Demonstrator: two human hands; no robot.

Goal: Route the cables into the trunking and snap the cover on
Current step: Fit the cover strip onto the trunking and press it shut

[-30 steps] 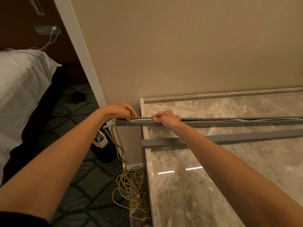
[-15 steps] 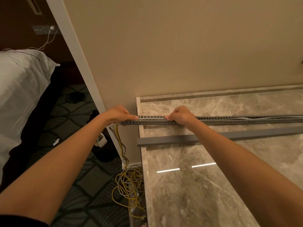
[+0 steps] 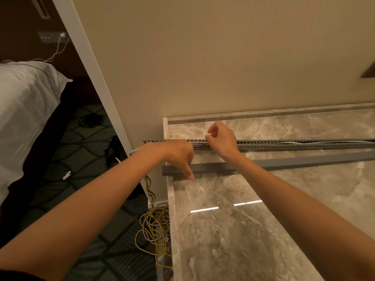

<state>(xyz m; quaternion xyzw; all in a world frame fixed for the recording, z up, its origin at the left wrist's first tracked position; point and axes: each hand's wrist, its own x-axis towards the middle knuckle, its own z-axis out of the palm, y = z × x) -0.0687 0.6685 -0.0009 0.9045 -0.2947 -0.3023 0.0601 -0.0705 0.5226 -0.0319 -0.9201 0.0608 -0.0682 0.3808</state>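
The slotted grey trunking [image 3: 284, 146] lies along the marble counter [image 3: 233, 230], with its left end sticking out past the counter's edge. White and grey cables [image 3: 304, 141] run inside it on the right. The flat grey cover [image 3: 294, 162] lies loose on the counter, just in front of the trunking. My left hand [image 3: 178, 154] hovers over the trunking's left part, one finger reaching down to touch the cover near its left end. My right hand [image 3: 222, 138] sits just above the trunking with its fingers loosely curled and nothing seen in them.
A tangle of yellow and grey cables [image 3: 155, 230] hangs off the counter's left edge onto the patterned carpet. A beige wall rises behind the counter. Further left stand a white door frame [image 3: 91, 63] and a bed with white linen [image 3: 26, 102].
My left hand has left the trunking's left end and moved right and down onto the cover. My right hand has lifted its fingers off the trunking. The view has shifted.
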